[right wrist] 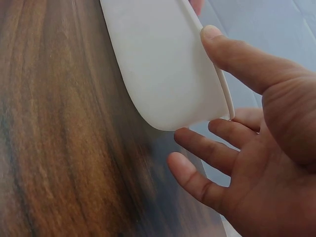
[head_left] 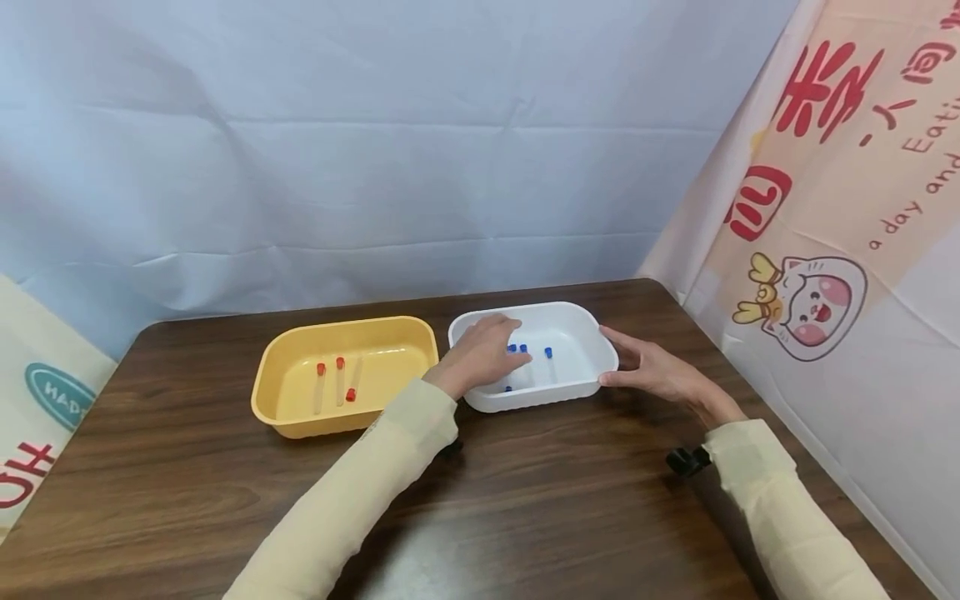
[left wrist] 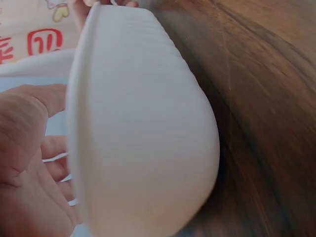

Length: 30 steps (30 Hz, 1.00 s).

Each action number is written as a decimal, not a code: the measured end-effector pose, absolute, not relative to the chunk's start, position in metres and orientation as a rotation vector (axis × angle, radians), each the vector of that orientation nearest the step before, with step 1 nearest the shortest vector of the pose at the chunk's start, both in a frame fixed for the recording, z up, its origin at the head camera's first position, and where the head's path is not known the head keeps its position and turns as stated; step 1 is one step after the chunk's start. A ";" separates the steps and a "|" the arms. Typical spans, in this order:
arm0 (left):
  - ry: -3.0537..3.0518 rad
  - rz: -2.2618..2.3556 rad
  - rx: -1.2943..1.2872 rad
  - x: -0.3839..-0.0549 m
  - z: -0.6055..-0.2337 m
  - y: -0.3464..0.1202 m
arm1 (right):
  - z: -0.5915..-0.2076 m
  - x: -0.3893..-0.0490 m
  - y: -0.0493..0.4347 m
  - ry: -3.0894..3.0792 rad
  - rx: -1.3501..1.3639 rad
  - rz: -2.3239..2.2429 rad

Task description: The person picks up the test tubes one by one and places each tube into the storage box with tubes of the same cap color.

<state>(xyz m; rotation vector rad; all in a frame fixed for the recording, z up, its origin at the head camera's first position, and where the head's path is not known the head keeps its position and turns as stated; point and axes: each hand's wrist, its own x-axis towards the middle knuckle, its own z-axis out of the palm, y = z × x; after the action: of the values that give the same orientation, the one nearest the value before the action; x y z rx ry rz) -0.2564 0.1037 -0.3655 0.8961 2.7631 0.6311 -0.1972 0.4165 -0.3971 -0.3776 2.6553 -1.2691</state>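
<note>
A white tray (head_left: 555, 392) stands at the back right of the table. Inside it lie several small blue-capped tubes (head_left: 548, 353), partly hidden by my left hand (head_left: 483, 354). That hand reaches over the tray's left end, thumb and fingers parted, with nothing seen between them. In the left wrist view, the thumb is beside the rim and the other fingers are partly behind it. My right hand (head_left: 652, 369) holds the tray's right end, thumb at the front corner and fingers around the end. The right wrist view shows the thumb (right wrist: 232, 54) touching the rim.
Left of the white tray is a yellow tray (head_left: 330, 425) with three red-capped clear tubes (head_left: 340, 383) in it. Both trays sit on a dark wooden table (head_left: 525, 500). A pale cloth (head_left: 375, 167) hangs behind, and a printed cloth (head_left: 825, 208) hangs at the right.
</note>
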 end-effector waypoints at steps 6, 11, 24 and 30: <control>2.846 0.672 0.885 -0.244 -0.361 0.073 | -0.398 -0.197 0.414 2.655 -0.371 -1.246; 2.891 0.730 0.850 -0.234 -0.357 0.054 | -0.395 -0.196 0.418 2.667 -0.355 -1.226; 3.056 0.701 0.951 -0.210 -0.353 0.008 | -0.389 -0.194 0.421 2.777 -0.335 -0.999; 3.108 0.732 1.075 -0.200 -0.352 -0.013 | -0.390 -0.188 0.418 2.907 -0.354 -0.904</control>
<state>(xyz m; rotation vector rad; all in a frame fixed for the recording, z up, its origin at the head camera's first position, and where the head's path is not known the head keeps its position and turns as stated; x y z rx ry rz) -0.2002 -0.0128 -0.3525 1.0745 3.1076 0.7323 -0.1879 0.4176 -0.3901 -0.3545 2.9069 -0.9035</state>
